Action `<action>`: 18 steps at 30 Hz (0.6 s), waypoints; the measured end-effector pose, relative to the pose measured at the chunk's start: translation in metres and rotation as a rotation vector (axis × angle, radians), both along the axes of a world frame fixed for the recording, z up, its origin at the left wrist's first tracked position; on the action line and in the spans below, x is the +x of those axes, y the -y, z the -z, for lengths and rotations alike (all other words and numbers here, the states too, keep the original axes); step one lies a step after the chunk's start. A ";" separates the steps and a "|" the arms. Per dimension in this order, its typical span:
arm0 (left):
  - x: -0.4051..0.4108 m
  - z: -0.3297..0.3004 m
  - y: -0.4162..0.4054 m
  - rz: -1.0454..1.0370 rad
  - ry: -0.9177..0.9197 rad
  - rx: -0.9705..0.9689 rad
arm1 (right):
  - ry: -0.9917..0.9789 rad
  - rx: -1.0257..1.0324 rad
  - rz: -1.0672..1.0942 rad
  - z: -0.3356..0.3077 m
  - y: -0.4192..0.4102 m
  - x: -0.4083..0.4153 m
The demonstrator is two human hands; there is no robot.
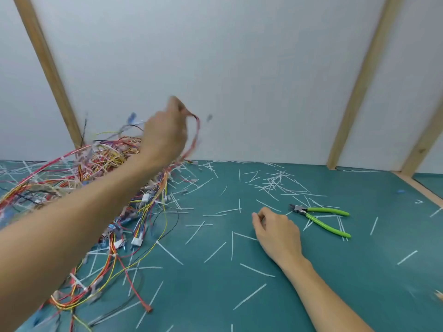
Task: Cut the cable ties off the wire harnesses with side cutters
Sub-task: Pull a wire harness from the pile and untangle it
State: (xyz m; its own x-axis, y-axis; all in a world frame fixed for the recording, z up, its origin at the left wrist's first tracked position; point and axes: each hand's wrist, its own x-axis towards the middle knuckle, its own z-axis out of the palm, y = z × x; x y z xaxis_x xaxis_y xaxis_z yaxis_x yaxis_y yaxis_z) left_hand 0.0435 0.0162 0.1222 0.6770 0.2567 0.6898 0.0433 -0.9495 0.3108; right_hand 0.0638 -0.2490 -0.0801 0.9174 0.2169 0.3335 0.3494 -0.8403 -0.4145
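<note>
Left hand (165, 133) and raised wire (193, 140) motion-blurred; grip detail unreadable. Harness pile (72, 176) cut off at left edge. Right hand (275, 233) fingertips hidden.

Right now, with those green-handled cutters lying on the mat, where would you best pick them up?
By the two green handles, probably. The side cutters lie flat on the mat, handles splayed and pointing right, jaws pointing left toward the right hand. Coming from above and closing round both handles near their middle keeps fingers off the cutting end.

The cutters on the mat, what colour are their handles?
Bright green. The cutters lie on the teal mat beside the right hand, seen best in the head view.
</note>
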 end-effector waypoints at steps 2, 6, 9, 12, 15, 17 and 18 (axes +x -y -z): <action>-0.001 0.021 0.030 0.084 -0.419 0.271 | -0.015 0.091 0.005 -0.001 0.002 -0.001; -0.015 0.078 0.077 0.233 -0.635 0.635 | 0.035 0.220 -0.112 -0.005 0.003 -0.009; -0.021 0.102 0.099 0.361 -0.600 0.724 | 0.059 0.264 -0.315 -0.006 -0.003 -0.016; -0.025 0.106 0.096 0.389 -0.520 0.678 | 0.106 0.298 -0.331 -0.006 -0.006 -0.015; -0.034 0.099 0.075 0.360 -0.458 0.484 | 0.096 0.275 -0.356 -0.005 -0.005 -0.013; -0.040 0.092 0.056 0.318 -0.466 0.355 | 0.075 0.236 -0.377 -0.006 -0.006 -0.014; -0.043 0.088 0.044 0.291 -0.532 0.289 | 0.067 0.217 -0.369 -0.006 -0.007 -0.014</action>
